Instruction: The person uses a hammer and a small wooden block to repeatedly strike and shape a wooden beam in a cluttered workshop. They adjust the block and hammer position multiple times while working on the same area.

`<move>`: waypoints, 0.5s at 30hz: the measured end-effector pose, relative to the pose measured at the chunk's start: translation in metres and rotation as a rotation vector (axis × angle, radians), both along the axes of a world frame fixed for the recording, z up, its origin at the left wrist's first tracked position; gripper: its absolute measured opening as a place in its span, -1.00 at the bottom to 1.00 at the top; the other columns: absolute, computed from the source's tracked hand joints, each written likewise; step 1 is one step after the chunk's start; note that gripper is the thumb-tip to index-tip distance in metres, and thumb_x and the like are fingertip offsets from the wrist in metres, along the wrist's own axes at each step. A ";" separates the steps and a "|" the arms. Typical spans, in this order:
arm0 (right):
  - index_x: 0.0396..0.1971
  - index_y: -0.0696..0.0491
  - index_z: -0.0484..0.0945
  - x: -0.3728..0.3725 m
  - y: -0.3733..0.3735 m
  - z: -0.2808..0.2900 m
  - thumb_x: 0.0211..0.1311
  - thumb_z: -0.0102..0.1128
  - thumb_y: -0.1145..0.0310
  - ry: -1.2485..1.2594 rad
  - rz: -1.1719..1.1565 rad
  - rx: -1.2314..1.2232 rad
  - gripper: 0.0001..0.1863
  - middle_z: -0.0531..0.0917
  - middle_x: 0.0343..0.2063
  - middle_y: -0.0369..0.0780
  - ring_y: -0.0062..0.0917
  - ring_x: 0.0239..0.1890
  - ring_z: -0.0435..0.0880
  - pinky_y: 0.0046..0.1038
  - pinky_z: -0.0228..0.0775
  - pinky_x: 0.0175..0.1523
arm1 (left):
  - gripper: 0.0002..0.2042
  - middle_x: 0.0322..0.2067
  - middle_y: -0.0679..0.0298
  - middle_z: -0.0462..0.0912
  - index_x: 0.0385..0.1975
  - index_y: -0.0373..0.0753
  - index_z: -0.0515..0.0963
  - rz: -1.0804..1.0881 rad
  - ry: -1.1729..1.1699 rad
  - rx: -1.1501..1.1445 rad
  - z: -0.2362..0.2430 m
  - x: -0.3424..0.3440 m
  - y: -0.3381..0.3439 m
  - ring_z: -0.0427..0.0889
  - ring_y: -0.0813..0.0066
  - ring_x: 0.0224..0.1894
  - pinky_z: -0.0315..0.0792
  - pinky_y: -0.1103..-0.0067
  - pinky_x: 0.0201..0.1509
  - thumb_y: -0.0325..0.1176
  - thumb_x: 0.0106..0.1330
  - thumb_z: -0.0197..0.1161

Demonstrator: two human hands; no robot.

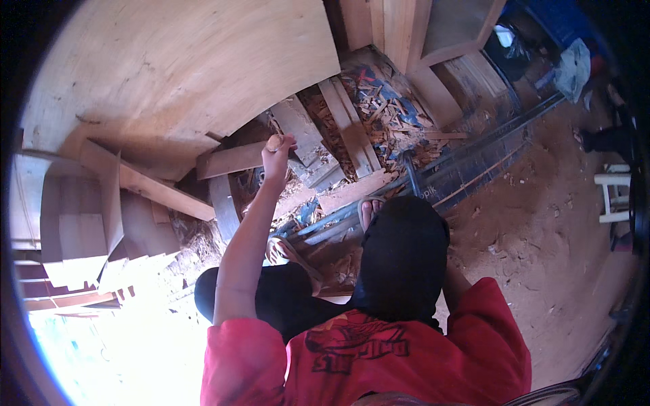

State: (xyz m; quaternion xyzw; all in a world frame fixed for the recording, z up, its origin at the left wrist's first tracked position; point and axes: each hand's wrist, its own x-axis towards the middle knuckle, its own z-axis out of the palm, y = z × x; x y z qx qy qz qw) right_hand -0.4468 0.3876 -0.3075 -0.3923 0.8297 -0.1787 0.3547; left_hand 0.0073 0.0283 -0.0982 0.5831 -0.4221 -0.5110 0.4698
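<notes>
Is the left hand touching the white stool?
Apart. The head view shows the white stool far to the right of the left hand, with floor between them.

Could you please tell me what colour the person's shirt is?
The shirt is red with a dark print, best seen in the head view.

White glare floods the lower left, while blackened fisheye edges bend.

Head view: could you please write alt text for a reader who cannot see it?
A person's left hand holds a small round tan thing near wooden boards; the right hand is hidden behind a knee. Wood chips lie among the boards, and a large wooden panel fills the upper left.
</notes>
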 end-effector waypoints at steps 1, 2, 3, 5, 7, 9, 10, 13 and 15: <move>0.32 0.09 0.56 0.000 0.002 0.001 0.38 0.41 0.12 0.003 0.005 0.007 -0.40 0.71 0.20 0.04 0.01 0.28 0.66 -0.01 0.45 0.38 | -0.77 -0.25 0.28 0.79 -0.18 -0.25 0.70 -0.023 -0.054 0.013 0.002 -0.001 0.003 0.76 0.49 -0.17 0.58 0.47 0.04 -0.20 0.50 0.47; 0.32 0.09 0.56 0.000 0.005 0.002 0.39 0.40 0.12 0.007 0.008 0.009 -0.40 0.71 0.20 0.04 0.00 0.28 0.66 -0.02 0.45 0.38 | -0.78 -0.23 0.28 0.80 -0.17 -0.24 0.70 -0.042 -0.110 0.040 0.003 -0.002 0.006 0.75 0.50 -0.15 0.57 0.48 0.04 -0.20 0.52 0.44; 0.32 0.09 0.56 0.000 0.007 0.004 0.39 0.39 0.12 0.010 0.012 0.015 -0.41 0.71 0.20 0.04 0.00 0.28 0.66 -0.02 0.45 0.38 | -0.76 -0.24 0.29 0.80 -0.18 -0.25 0.71 -0.073 -0.164 0.027 0.004 -0.002 0.009 0.75 0.52 -0.16 0.57 0.49 0.04 -0.18 0.52 0.44; 0.32 0.09 0.56 -0.001 0.011 0.006 0.40 0.38 0.12 0.015 0.017 0.020 -0.41 0.71 0.20 0.04 -0.01 0.28 0.66 -0.02 0.45 0.37 | -0.72 -0.27 0.30 0.81 -0.21 -0.26 0.71 -0.135 -0.283 0.016 0.004 -0.001 0.011 0.74 0.54 -0.16 0.56 0.49 0.04 -0.13 0.52 0.45; 0.32 0.09 0.56 -0.001 0.015 0.008 0.41 0.37 0.12 0.017 0.016 0.023 -0.42 0.71 0.20 0.04 -0.01 0.28 0.66 -0.03 0.45 0.37 | -0.51 -0.24 0.24 0.86 -0.19 -0.31 0.75 -0.140 -0.319 0.026 0.002 0.001 0.010 0.79 0.51 -0.14 0.61 0.48 0.03 0.11 0.40 0.54; 0.33 0.09 0.56 -0.002 0.018 0.010 0.42 0.36 0.12 0.018 0.015 0.021 -0.42 0.71 0.20 0.04 -0.02 0.27 0.67 -0.03 0.46 0.37 | -0.48 -0.24 0.23 0.86 -0.18 -0.31 0.76 -0.140 -0.333 0.035 -0.002 0.002 0.008 0.79 0.51 -0.13 0.61 0.47 0.03 0.15 0.38 0.55; 0.33 0.09 0.56 -0.002 0.020 0.010 0.43 0.35 0.12 0.019 0.013 0.020 -0.42 0.71 0.20 0.04 -0.02 0.27 0.67 -0.04 0.46 0.37 | -0.41 -0.22 0.18 0.87 -0.17 -0.32 0.77 -0.153 -0.335 0.024 -0.004 0.002 0.007 0.82 0.41 -0.10 0.62 0.42 0.07 0.22 0.34 0.55; 0.33 0.09 0.56 -0.003 0.027 0.012 0.44 0.33 0.11 0.025 0.003 0.026 -0.43 0.71 0.20 0.04 -0.03 0.27 0.67 -0.04 0.46 0.36 | -0.45 -0.27 0.27 0.83 -0.19 -0.32 0.76 -0.132 -0.502 0.117 -0.004 0.002 0.010 0.74 0.51 -0.15 0.58 0.42 0.05 0.18 0.38 0.53; 0.33 0.09 0.55 -0.004 0.033 0.013 0.45 0.32 0.11 0.027 0.006 0.030 -0.44 0.71 0.20 0.04 -0.04 0.27 0.67 -0.05 0.46 0.36 | -0.34 -0.24 0.10 0.85 -0.19 -0.36 0.76 -0.161 -0.593 0.083 0.003 0.000 0.016 0.81 0.25 -0.10 0.62 0.32 0.07 0.29 0.30 0.54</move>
